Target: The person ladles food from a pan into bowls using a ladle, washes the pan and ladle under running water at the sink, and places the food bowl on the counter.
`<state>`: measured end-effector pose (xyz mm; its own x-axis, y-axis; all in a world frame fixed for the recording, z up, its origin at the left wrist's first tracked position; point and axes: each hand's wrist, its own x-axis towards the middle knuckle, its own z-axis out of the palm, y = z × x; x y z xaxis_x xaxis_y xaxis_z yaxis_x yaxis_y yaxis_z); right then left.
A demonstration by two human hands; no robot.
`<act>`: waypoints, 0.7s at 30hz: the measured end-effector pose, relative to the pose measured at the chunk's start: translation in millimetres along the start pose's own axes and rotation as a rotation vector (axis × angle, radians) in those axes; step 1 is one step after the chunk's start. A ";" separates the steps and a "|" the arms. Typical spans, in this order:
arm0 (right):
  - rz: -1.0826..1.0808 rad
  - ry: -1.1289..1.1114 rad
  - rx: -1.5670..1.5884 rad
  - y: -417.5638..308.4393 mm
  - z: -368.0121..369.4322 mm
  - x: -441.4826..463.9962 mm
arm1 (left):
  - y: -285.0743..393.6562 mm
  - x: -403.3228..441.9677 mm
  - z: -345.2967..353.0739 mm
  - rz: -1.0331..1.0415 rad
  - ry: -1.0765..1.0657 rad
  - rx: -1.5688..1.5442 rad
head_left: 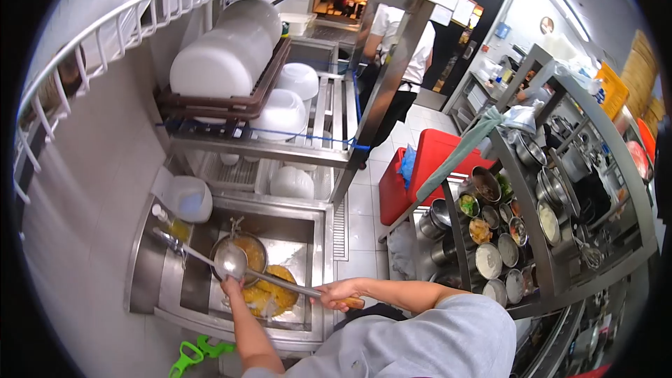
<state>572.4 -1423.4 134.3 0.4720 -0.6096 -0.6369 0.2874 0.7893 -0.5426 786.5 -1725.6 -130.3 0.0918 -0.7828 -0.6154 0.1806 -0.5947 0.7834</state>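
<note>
A long-handled metal ladle [281,281] with a wooden grip lies slantwise across the sink [318,252]. My right hand [337,294] is wrapped round it near the wooden end. At the other end, my left hand [232,285] is closed at the lower edge of the round bowl; some of its fingers are hidden. Beneath the ladle bowl is a metal pot [257,246] with brownish liquid in it. Beside the pot, a wet yellow heap [280,301] that I cannot identify lies on the sink floor. A metal tap spout [192,252] reaches in from the left toward the ladle bowl.
A soap bottle [161,213] and a white tub [192,199] stand at the sink's back left. Above is a metal rack [280,147] with white bowls [280,112]. Green-handled scissors [189,360] are at lower left. To the right are shelves [542,259] of food pots and a red bin [437,161]. Another person [416,49] stands behind.
</note>
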 end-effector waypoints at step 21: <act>-0.053 0.317 -0.498 -0.7 62.7 54.7 | -48.2 2.8 7.3 -0.336 -0.247 -0.552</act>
<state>650.3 -1452.7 134.1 0.1734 -0.6997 -0.6931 -0.1580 0.6749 -0.7208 770.9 -1700.4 -169.2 -0.2701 -0.6305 -0.7277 0.6384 -0.6831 0.3548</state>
